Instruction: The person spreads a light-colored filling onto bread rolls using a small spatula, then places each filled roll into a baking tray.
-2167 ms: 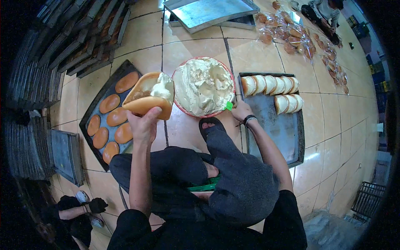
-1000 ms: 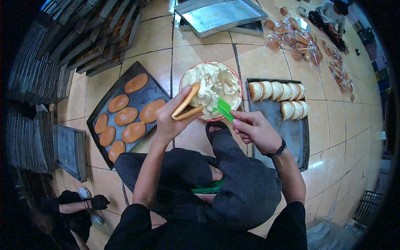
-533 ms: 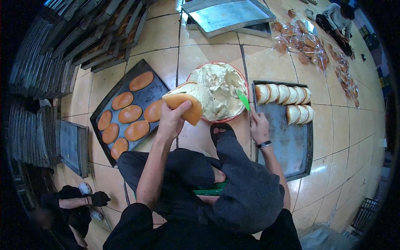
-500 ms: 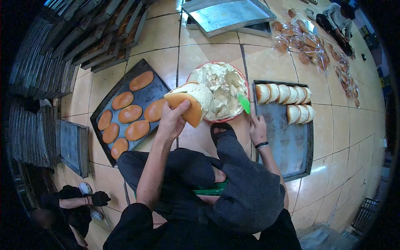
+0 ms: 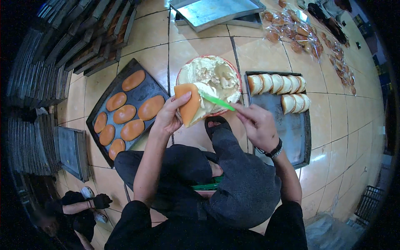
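My left hand (image 5: 166, 116) grips a split bun (image 5: 186, 104) with pale cream on it, held over the lower left of a red-rimmed bowl (image 5: 208, 56) full of cream. My right hand (image 5: 257, 124) holds a green spatula (image 5: 217, 101) by its end, its blade laid against the bun's creamed edge. A dark tray (image 5: 150, 89) of several plain brown buns lies at the left. At the right, another tray (image 5: 287, 137) has two rows of cream-filled buns along its far end.
Tall stacks of metal trays (image 5: 39, 137) line the left side. Two more trays (image 5: 212, 12) lie beyond the bowl. Bagged buns (image 5: 291, 31) lie at the upper right near a seated person (image 5: 329, 18). Another person's gloved hand (image 5: 101, 201) is at the lower left, a black crate (image 5: 368, 202) at the lower right.
The spatula has swung from the bowl's right side leftward onto the bun, my right hand moving in with it. The bun in my left hand has turned more upright.
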Available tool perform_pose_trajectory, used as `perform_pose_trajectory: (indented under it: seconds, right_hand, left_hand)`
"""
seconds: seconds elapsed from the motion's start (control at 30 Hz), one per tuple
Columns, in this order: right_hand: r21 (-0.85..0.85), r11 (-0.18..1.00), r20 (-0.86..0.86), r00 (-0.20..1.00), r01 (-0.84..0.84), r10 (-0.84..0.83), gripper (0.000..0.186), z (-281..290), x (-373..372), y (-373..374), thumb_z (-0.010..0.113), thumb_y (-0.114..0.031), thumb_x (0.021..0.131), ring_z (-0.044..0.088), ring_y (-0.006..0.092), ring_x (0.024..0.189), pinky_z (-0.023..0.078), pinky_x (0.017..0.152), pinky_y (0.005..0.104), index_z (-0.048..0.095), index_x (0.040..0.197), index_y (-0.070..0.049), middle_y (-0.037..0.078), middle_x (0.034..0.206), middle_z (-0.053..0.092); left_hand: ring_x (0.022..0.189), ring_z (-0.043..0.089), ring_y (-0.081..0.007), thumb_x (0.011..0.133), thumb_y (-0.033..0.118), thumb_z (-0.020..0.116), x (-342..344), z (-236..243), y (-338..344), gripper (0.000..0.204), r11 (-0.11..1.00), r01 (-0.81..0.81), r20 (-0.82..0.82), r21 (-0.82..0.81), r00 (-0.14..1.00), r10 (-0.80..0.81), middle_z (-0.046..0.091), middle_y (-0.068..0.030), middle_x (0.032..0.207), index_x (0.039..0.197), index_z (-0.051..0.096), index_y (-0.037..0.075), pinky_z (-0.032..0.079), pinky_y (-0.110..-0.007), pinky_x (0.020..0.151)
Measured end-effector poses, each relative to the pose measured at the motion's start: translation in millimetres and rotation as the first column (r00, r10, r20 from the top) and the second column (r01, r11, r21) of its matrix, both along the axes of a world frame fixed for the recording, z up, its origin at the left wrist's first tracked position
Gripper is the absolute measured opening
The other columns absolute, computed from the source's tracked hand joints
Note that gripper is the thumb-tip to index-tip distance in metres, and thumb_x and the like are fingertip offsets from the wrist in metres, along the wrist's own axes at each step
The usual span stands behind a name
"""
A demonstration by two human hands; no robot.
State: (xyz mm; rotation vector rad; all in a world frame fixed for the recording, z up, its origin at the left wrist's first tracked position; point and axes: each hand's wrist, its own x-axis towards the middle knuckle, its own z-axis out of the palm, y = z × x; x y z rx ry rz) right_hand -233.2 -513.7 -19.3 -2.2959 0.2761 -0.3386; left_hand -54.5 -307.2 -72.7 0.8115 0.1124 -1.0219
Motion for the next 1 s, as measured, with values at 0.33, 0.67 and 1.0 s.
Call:
perform_pose_trajectory:
  seconds: [0.33,0.67,1.0]
  right_hand:
    - [0.318,0.92,0.129,0.972,-0.228,0.196,0.032,-4,-12,-16,0.062,0.0,0.087,0.05,0.0111,0.065,0.039,0.06,0.0258,0.068,0.118,-0.006,0.004,0.075,0.058]
    - [-0.176,0.969,0.086,0.977,-0.176,0.193,0.041,5,-19,-34,0.066,-0.002,0.08,0.056,0.0266,0.063,0.045,0.058,0.0336,0.07,0.118,-0.018,0.011,0.074,0.057]
    - [0.913,0.294,-0.346,0.919,0.283,0.189,0.04,10,-6,4,0.055,-0.013,0.098,0.036,0.0013,0.056,0.031,0.047,0.0171,0.05,0.137,-0.004,-0.003,0.076,0.05]
  left_hand:
    - [0.104,0.065,-0.0258,0.09,0.015,0.063,0,-7,11,0.043,0.988,-0.015,-0.171,-0.152,0.985,-0.011,0.062,-0.0165,0.116,0.126,0.049,-0.004,0.053,-0.039,0.094]
    - [0.103,0.065,-0.0201,0.078,-0.001,0.071,0,3,22,0.052,0.987,-0.009,0.295,-0.158,0.954,0.056,0.064,-0.013,0.114,0.126,0.05,-0.005,0.052,-0.034,0.092]
    - [0.113,0.061,-0.0208,0.075,0.005,0.08,-24,13,-5,0.069,0.953,-0.253,0.981,0.168,0.138,-0.137,0.06,-0.0178,0.129,0.135,0.049,-0.004,0.051,-0.031,0.093]
